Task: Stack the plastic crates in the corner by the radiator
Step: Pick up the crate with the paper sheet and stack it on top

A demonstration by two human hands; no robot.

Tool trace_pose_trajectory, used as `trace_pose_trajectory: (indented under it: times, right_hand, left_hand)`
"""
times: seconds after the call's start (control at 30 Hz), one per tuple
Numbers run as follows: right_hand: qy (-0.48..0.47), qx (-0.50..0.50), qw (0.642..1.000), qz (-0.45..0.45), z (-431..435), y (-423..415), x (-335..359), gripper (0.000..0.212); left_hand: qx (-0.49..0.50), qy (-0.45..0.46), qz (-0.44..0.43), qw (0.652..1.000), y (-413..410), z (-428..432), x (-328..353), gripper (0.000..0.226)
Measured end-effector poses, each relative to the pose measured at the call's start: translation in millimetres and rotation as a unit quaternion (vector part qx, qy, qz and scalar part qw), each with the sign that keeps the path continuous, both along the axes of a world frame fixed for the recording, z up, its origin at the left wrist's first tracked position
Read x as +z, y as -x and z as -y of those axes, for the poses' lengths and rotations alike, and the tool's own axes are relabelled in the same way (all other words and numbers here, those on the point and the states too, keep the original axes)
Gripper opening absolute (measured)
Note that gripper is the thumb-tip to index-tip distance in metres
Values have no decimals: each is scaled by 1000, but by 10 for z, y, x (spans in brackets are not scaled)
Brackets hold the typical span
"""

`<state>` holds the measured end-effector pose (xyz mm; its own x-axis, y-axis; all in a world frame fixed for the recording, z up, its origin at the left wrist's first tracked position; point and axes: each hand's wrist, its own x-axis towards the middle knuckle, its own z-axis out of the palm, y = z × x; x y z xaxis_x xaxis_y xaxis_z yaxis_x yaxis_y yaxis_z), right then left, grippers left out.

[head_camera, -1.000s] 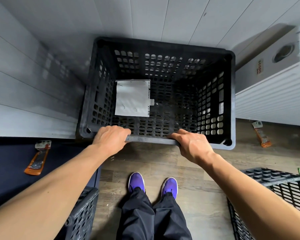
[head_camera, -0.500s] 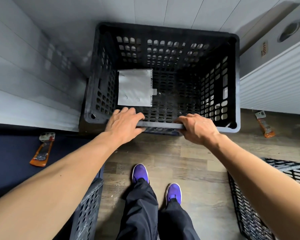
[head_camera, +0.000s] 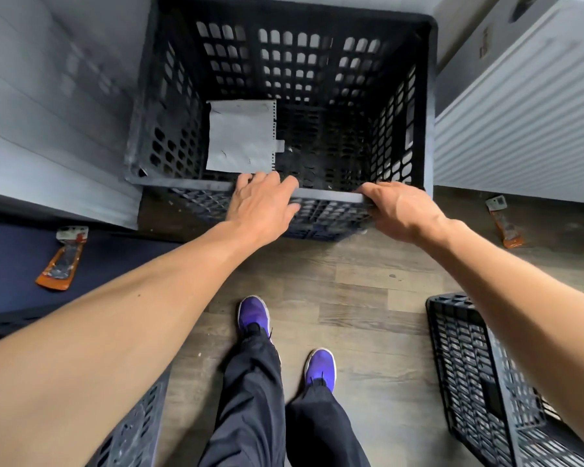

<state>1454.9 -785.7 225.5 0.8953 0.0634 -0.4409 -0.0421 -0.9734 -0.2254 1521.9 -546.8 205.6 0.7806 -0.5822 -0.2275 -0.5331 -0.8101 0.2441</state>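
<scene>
Black perforated plastic crate [head_camera: 317,96], open-topped, standing in the corner between grey panelled wall [head_camera: 48,106] and white radiator [head_camera: 526,123].

Stiff moulded lattice walls and thick solid rim; it appears to rest on a second crate [head_camera: 317,217], whose grid shows just beneath the near rim. Contents: one pale sheet [head_camera: 240,136] on the floor of the crate, so probably light for its bulk and rigid enough not to flex. Best hold judged to be the near rim or the wall openings. Left hand [head_camera: 263,203] lies on the near rim with fingers spread loosely, not gripping; right hand [head_camera: 398,207] is closed over the same rim, fingers curled under its edge. Further crate, on its side [head_camera: 479,375], lies on the wood floor [head_camera: 351,281], lower right, awaiting stacking.
</scene>
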Motion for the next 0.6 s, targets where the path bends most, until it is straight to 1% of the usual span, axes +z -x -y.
trace_pose_trajectory:
  times: [0.1,0.2,0.27,0.33,0.37,0.43,0.5,0.6]
  right_hand:
    - [3,14,1000,5,67,37,-47,30]
    - [19,43,998,47,142,72,-87,30]
    - [24,59,995,78,214,113,-116,26]
    - [22,65,993,94,273,139,-154,16]
    - [22,67,993,99,278,140,-162,16]
    - [22,79,991,109,271,128,-181,25]
    - [21,88,990,112,272,109,-184,26]
    - [11,82,992,97,289,95,-186,21]
  left_hand:
    - [14,-12,17,1000,68,160,-7,27]
    - [22,-4,-5,1000,99,334,42,20]
    - [42,-11,-26,999,85,413,80,18]
    - [53,-31,-42,997,31,441,92,20]
    - [50,-40,-53,997,1,437,94,21]
    - [41,-51,-69,996,-42,424,92,23]
    - [31,-59,-63,996,-54,421,90,27]
    - [25,-75,-35,996,-41,424,86,31]
